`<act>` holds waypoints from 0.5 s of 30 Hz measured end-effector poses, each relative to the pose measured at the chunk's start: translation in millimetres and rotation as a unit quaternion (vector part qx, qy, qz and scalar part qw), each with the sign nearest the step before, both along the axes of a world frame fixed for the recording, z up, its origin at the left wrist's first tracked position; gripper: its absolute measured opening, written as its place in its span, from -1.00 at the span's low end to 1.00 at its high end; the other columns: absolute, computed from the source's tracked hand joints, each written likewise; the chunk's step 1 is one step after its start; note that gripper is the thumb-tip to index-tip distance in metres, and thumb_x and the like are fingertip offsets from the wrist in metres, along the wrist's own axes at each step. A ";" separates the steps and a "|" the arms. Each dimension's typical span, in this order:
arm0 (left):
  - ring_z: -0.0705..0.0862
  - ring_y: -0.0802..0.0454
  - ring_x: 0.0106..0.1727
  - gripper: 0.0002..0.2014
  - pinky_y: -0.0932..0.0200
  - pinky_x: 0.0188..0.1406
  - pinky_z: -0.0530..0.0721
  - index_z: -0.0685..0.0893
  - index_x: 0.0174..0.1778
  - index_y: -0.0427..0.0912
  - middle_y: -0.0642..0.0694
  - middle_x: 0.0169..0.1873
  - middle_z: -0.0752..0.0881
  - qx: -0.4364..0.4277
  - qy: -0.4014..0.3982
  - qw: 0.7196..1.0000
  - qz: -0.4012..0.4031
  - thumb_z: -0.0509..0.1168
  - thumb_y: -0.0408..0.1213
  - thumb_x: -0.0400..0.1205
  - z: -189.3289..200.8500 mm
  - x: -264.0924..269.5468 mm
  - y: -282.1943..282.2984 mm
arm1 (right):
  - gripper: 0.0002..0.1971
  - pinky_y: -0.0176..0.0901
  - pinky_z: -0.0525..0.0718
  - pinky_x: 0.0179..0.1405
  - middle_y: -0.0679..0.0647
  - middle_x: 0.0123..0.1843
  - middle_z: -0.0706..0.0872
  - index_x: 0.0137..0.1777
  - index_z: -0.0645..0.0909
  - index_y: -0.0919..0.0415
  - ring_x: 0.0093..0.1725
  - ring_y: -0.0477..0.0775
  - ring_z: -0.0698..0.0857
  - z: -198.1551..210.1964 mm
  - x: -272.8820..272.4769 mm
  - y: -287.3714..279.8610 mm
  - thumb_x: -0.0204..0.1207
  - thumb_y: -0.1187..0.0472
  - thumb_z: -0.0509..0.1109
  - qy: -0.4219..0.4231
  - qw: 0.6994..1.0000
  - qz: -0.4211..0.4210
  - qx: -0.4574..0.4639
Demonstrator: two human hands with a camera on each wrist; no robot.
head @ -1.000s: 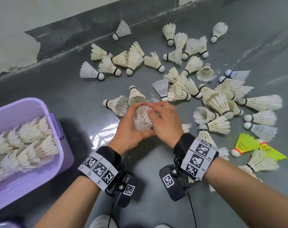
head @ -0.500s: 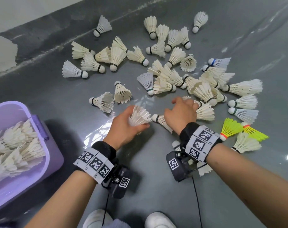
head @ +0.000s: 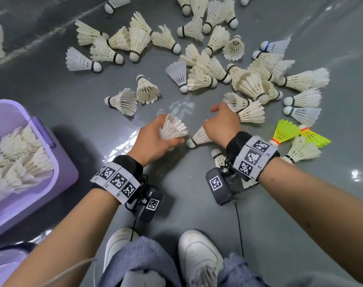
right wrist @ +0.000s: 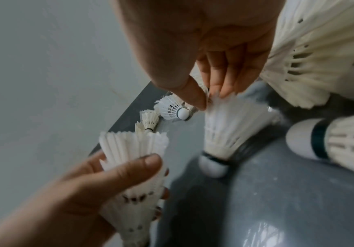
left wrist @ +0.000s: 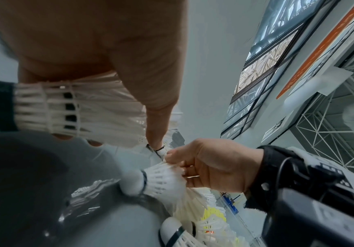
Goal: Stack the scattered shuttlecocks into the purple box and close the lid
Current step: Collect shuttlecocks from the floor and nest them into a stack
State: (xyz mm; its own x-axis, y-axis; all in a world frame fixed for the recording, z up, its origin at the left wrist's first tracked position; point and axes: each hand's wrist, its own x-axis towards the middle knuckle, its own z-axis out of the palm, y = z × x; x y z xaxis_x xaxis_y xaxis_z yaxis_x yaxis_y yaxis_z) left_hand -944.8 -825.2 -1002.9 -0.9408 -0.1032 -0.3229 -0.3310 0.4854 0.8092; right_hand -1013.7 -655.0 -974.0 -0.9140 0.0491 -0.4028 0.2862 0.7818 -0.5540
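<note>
A person crouches over a grey floor (head: 72, 104), seen from above, both forearms reaching forward. Each wrist wears a black band with square printed markers and a small camera.

The left hand (head: 155, 139) is curled around a short stack (head: 173, 128) of white shuttlecocks nested one inside another — thumb on one side, fingers on the other, feathers fanning up and away from the palm. In the right wrist view the thumb lies across the stack's feathers.

The right hand (head: 222, 126) is just beside it, to the right. Thumb and fingertips pinch the feather tips of a single white shuttlecock (head: 199, 136), whose cork end with its dark band points toward the left hand and sits at the floor. The left wrist view shows the same pinch (left wrist: 212, 165) on the feather rim (left wrist: 161, 182).

The purple box (head: 60, 168) sits at the left edge of the view, lid off, with white shuttlecocks (head: 16, 158) lying in rows inside it.

Ahead of the hands, many loose shuttlecocks (head: 207, 65) lie scattered across the floor, mostly white, some overlapping. Two yellow-green shuttlecocks (head: 286, 131) lie near the right wrist.

At the bottom edge are two white shoes (head: 199, 259) and blue jeans (head: 143, 264) — the person's own.
</note>
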 end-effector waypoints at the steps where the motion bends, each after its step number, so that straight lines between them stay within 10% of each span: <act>1: 0.63 0.08 0.00 -0.43 0.32 -0.09 0.46 0.54 0.28 0.02 0.05 0.02 0.68 -0.001 -0.002 1.000 0.001 0.58 -0.06 0.38 0.0 0.7 0.2 | -0.63 -0.21 0.53 0.09 0.18 0.13 0.72 0.29 0.47 0.14 0.13 0.17 0.65 -0.2 -0.6 -0.5 0.47 0.31 0.29 0.012 1.000 -0.014 -0.024; 5: 0.62 0.07 -0.01 -0.46 0.40 -0.20 0.45 0.54 0.24 0.04 0.06 0.00 0.67 -0.015 -0.009 1.000 0.000 0.57 -0.05 0.38 -2.2 5.5 -0.3 | -0.73 -0.33 0.53 -0.07 -0.12 -0.24 0.62 0.18 0.54 0.10 -0.18 -0.04 0.63 5.5 1.9 -0.9 0.53 0.35 0.24 0.112 0.987 -0.017 -0.113; 15: 0.64 0.03 -0.01 -0.30 0.24 -0.12 0.52 0.44 0.32 0.02 0.02 0.00 0.64 0.005 -0.029 1.000 -0.005 0.60 -0.01 0.32 5.0 3.7 4.7 | -0.75 -0.46 0.60 -0.06 -0.07 -0.16 0.64 0.12 0.64 0.12 -0.21 -0.11 0.64 15.4 20.0 -9.5 0.51 0.39 0.36 0.160 0.956 0.141 -0.202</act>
State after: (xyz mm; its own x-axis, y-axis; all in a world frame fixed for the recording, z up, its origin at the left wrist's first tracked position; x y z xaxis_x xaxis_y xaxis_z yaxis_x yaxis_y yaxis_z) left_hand -941.1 -820.5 -998.0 -0.9217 -0.0898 -0.3774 -0.3721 0.4802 0.7944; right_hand -993.7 -664.5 -958.6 -0.9476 -0.3177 -0.0337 -0.1394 0.5060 -0.8512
